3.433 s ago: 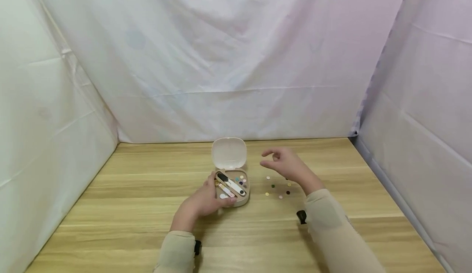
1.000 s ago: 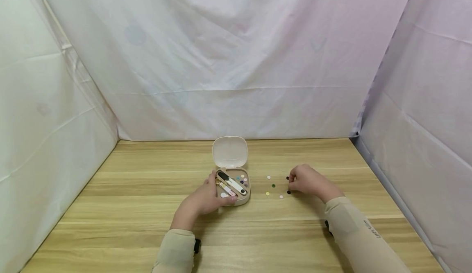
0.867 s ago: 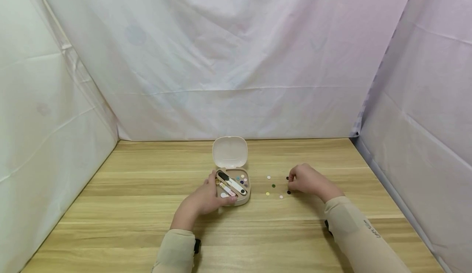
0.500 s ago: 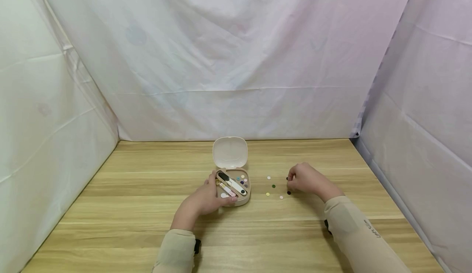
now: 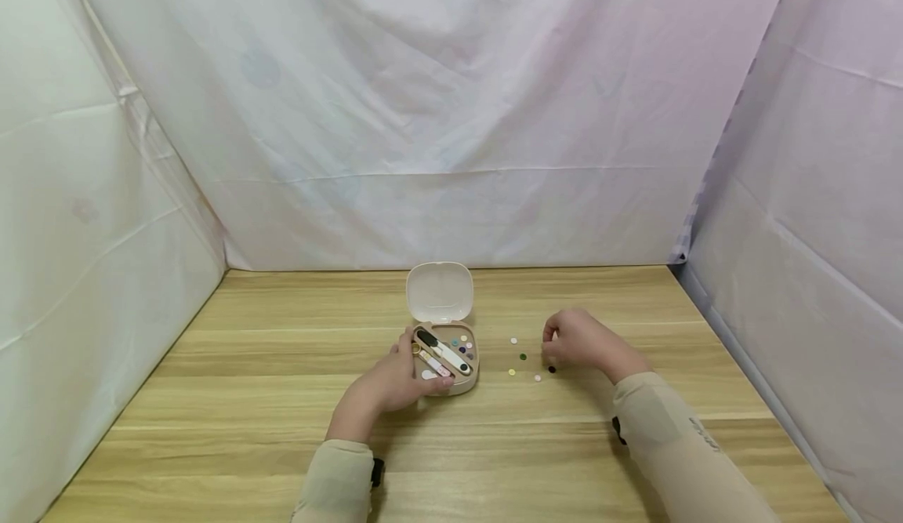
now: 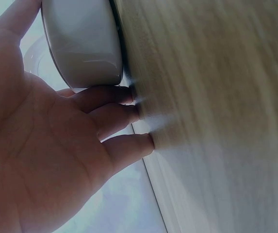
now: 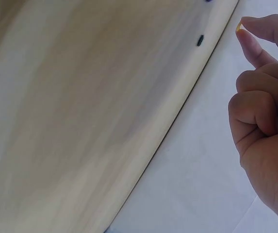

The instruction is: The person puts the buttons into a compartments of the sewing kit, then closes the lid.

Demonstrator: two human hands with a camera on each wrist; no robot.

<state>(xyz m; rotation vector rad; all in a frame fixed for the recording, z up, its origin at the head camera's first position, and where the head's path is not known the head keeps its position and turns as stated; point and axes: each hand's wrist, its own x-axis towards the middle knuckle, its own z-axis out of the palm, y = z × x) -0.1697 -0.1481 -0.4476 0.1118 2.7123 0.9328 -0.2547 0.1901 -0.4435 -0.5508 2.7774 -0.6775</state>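
My right hand (image 5: 580,339) is above the table, right of the loose buttons. In the right wrist view its thumb and index finger pinch a small yellow button (image 7: 238,26) seen edge-on, with the other fingers folded in. My left hand (image 5: 395,378) grips the near left corner of a beige sewing box (image 5: 462,386), thumb along the front rim and fingers down its left side; in the left wrist view several fingertips (image 6: 146,141) reach the tabletop. Inside the open box lie white thread snips with a black part (image 5: 447,354), a pink-and-white strip (image 5: 436,364) and several buttons (image 5: 462,349).
The box's lid (image 5: 440,292) stands upright behind it. Between box and right hand several buttons lie scattered: a white one (image 5: 513,341), a green one (image 5: 523,357), a yellow one (image 5: 511,372), a pale pink one (image 5: 538,378) and a black one (image 5: 552,369). White cloth (image 5: 451,217) encloses the table.
My right hand came down to the rightmost buttons, took a yellow button between thumb and index finger, and has now shifted slightly left. My left hand has stayed on the box.
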